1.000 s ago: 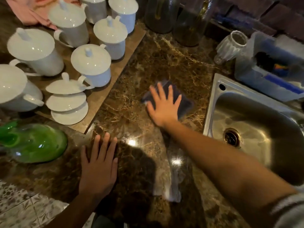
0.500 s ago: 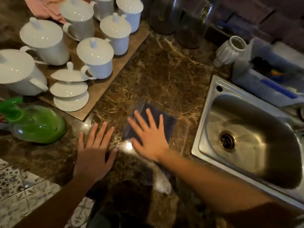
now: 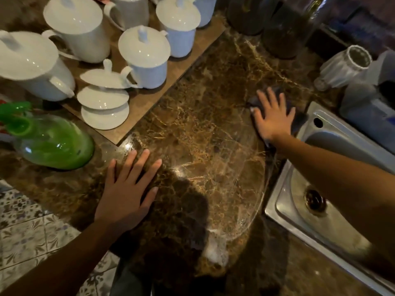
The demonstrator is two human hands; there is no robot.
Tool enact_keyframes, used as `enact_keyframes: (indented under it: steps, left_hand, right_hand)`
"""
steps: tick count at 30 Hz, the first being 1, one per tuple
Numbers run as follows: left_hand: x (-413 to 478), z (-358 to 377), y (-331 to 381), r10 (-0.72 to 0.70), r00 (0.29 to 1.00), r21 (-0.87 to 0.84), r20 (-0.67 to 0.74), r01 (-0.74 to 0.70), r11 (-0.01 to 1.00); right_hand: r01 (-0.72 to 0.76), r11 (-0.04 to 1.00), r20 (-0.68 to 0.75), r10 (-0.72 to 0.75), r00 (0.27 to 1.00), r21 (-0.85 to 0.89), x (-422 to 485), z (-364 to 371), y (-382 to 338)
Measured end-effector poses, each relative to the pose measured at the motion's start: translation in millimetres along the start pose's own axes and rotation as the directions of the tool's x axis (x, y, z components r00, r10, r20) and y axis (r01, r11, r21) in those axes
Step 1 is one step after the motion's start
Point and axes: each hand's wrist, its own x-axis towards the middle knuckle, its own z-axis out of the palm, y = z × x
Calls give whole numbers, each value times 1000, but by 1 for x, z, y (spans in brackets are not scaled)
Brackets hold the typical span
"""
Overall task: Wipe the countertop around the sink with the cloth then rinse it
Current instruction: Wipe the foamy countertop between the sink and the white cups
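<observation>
Seen from above, a person's right hand [image 3: 272, 116] presses flat, fingers spread, on a dark cloth [image 3: 299, 122] lying on the brown marble countertop [image 3: 203, 124], right at the far left corner of the steel sink [image 3: 324, 133]. The cloth's edge touches the sink's rim. The left hand [image 3: 128, 189] rests palm down near the counter's front edge, fingers open and holding nothing.

A wet, curved streak shines across the middle of the counter, with a bit of white foam near the front, so that stretch looks already wiped. Judging by this, wiping is well along; the strip behind the sink, the foam patch and the rinse appear to remain.

Open room lies in the centre. To the left, a wooden board [image 3: 149, 103] crowded with white lidded cups [image 3: 145, 58] and a green bottle [image 3: 53, 144] hem in the sweep. Behind, dark jars [image 3: 286, 33] and a tipped glass [image 3: 344, 67] stand close.
</observation>
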Motion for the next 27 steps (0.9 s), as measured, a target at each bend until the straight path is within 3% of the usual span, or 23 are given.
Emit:
enact_keyframes:
  steps: [3, 6, 12, 17, 22, 24, 27]
  left_hand:
    - [0, 0, -1, 8, 1000, 1, -15, -8, 1000]
    - [-1, 0, -1, 18, 1000, 1, -22, -18, 1000]
    - [0, -6, 1, 25, 999, -20, -30, -26, 999]
    - [0, -7, 0, 51, 997, -48, -63, -55, 997]
    - [1, -8, -2, 61, 997, -35, -43, -63, 997]
    - [1, -8, -1, 40, 999, -43, -23, -41, 998]
    - [0, -4, -1, 34, 999, -45, -26, -36, 998]
  right_hand:
    - [-162, 986, 5, 162, 987, 48, -1, -1, -15]
    - [-138, 990, -7, 138, 990, 36, -34, 6, -35]
    - [175, 984, 89, -170, 981, -45, -184, 31, -89]
    - [464, 883, 196, -444, 874, -67, -294, 52, -115]
    - [613, 787, 242, -609, 755, 68, -281, 41, -83]
    - [565, 809, 178, -587, 790, 160, -253, 36, -71]
    - [419, 880, 60, -441, 895, 226, -197, 26, -60]
